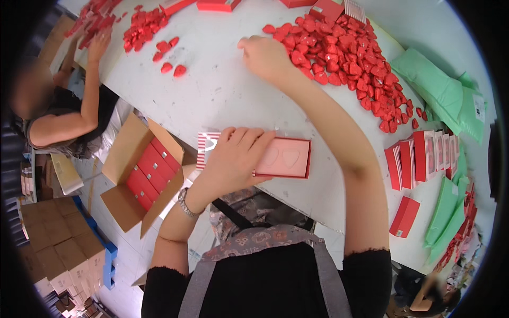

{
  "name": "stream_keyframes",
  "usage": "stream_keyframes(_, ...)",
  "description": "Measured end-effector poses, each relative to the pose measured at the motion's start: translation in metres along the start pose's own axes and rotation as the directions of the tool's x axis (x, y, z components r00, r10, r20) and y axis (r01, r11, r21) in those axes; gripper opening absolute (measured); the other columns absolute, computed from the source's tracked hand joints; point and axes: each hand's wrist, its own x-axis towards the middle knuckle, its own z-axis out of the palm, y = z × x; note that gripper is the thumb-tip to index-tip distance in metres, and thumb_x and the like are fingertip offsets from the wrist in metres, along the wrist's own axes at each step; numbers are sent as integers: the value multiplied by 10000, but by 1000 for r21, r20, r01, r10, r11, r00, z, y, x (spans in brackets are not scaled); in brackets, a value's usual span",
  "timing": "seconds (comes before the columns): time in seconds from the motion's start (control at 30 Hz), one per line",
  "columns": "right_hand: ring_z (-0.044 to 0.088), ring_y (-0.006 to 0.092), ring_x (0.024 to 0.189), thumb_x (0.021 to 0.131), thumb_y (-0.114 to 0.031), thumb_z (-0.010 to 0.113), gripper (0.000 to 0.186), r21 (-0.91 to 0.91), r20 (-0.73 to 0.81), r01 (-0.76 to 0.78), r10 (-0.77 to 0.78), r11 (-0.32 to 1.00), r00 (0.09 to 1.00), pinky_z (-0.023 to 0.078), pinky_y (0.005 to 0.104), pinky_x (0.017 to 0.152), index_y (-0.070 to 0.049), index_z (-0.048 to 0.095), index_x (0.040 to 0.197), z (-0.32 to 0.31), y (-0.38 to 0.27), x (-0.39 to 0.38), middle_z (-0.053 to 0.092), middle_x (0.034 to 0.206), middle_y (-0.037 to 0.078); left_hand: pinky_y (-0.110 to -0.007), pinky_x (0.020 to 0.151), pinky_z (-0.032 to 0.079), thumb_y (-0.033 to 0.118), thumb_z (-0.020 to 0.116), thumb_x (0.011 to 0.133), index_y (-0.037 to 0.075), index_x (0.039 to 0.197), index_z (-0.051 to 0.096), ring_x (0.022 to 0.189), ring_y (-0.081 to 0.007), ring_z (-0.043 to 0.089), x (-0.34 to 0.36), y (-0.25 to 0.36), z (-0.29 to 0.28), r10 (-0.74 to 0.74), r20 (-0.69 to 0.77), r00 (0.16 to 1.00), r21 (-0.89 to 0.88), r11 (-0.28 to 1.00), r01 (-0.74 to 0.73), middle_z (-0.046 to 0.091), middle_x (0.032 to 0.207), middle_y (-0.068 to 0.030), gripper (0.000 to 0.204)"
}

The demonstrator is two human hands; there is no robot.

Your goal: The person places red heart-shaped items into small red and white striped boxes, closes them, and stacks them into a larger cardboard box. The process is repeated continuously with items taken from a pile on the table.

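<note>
A red gift box (303,158) lies on the table in front of me, its pink insert showing heart-shaped recesses. My left hand (233,159) lies across the box and grips it, fingers over the top and thumb along the near edge. Beside that hand, a red-and-white striped sleeve (201,151) sticks out to the left; the hand hides where it meets the box. Farther forward, my right hand (268,59) is closed, just left of a large pile of red foil-wrapped hearts (334,53). Whatever its curled fingers hold, if anything, is hidden.
Striped-edged red boxes (421,153) stand at the right, near a single red box (404,217) and green plastic bags (432,79). On the left an open carton (124,164) holds red boxes. A co-worker (69,116) handles red pieces at the far left.
</note>
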Motion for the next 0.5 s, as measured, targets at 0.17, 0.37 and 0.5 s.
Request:
stream_keyframes(0.17, 618, 122, 698, 811, -130, 733, 145, 712, 251, -285, 146, 642, 957, 488, 289, 611, -63, 705, 936, -101, -33, -129, 693, 772, 42, -403, 951, 391, 344, 853, 590, 12, 1256, 510, 1053, -261, 537, 3, 1, 1, -49, -96, 994, -28, 999, 47, 563, 1149, -106, 820)
stream_keyframes(0.37, 620, 167, 742, 775, -68, 760, 167, 565, 190, -278, 206, 777, 960, 514, 293, 661, -56, 703, 932, -81, -48, -191, 674, 878, 54, -430, 978, 386, 350, 862, 596, 5, 1259, 482, 1107, -288, 534, 10, -2, 10, -38, -89, 995, -60, 998, 33, 557, 1187, -115, 838)
stream_keyframes(0.5, 619, 246, 783, 747, -72, 756, 184, 459, -85, 19, 22, 888, 996, 533, 341, 695, -66, 703, 923, -64, -44, -194, 672, 912, 69, -428, 967, 391, 354, 856, 613, 8, 1249, 488, 1092, -283, 542, 11, -1, 10, -31, -100, 994, -67, 997, 25, 562, 1179, -109, 812)
